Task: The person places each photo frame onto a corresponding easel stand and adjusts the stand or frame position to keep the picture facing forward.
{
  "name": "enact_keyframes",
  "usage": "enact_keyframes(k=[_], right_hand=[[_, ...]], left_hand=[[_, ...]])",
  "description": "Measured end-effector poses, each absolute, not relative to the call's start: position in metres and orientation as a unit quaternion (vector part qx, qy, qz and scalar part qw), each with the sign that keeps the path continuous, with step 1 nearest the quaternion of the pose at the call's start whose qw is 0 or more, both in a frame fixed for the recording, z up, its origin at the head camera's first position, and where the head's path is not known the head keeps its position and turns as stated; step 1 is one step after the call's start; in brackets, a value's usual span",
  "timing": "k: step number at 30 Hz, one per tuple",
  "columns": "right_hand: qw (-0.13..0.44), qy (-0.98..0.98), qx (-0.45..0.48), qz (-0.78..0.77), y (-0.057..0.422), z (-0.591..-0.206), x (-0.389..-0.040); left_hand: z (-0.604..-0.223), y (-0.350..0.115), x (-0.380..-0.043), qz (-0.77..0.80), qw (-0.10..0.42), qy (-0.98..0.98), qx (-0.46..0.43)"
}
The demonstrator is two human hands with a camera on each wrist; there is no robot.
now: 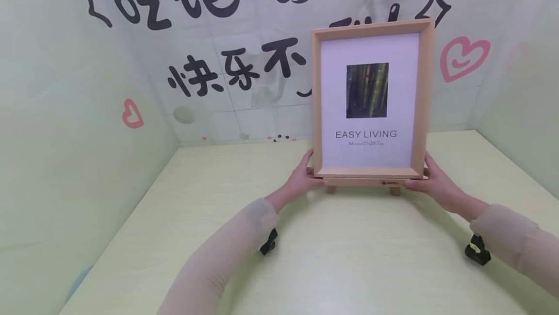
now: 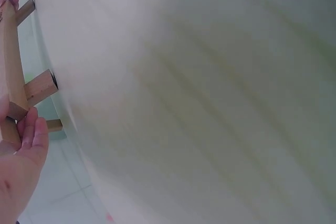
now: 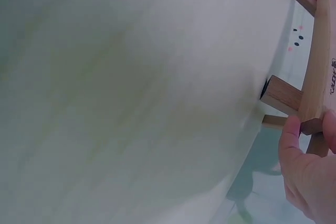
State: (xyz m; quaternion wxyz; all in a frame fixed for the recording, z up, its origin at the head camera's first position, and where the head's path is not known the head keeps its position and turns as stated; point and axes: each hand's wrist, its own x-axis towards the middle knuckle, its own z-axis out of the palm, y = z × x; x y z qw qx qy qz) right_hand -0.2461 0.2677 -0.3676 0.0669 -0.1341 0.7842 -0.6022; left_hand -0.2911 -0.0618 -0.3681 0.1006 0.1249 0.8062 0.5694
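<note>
A light wooden picture frame [image 1: 427, 101] stands upright on the ledge of a small wooden easel [image 1: 358, 182], leaning slightly back. Behind its front is a white sheet with a bamboo picture and the words "EASY LIVING". My left hand [image 1: 303, 175] grips the left end of the easel's ledge at the frame's lower corner. At the opposite end, my right hand [image 1: 438, 186] holds the ledge, its thumb in front and fingers under it. Short easel legs [image 3: 282, 95] reach down to the table in the right wrist view. Most of the easel is hidden behind the frame.
The pale wood-grain table [image 1: 349, 247] spreads out in front of the frame. A white back wall [image 1: 271, 125] with black lettering and pink hearts rises close behind, with side walls left and right. Black wrist devices [image 1: 477, 249] hang below the sleeves.
</note>
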Motion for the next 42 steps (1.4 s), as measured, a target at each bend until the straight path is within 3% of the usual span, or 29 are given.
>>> enact_keyframes(k=[42], right_hand=[[0.078,0.762,-0.156,-0.623,0.211,-0.366,-0.264]], left_hand=[[-0.363,-0.121,-0.284,0.596,0.089,0.791,0.111]])
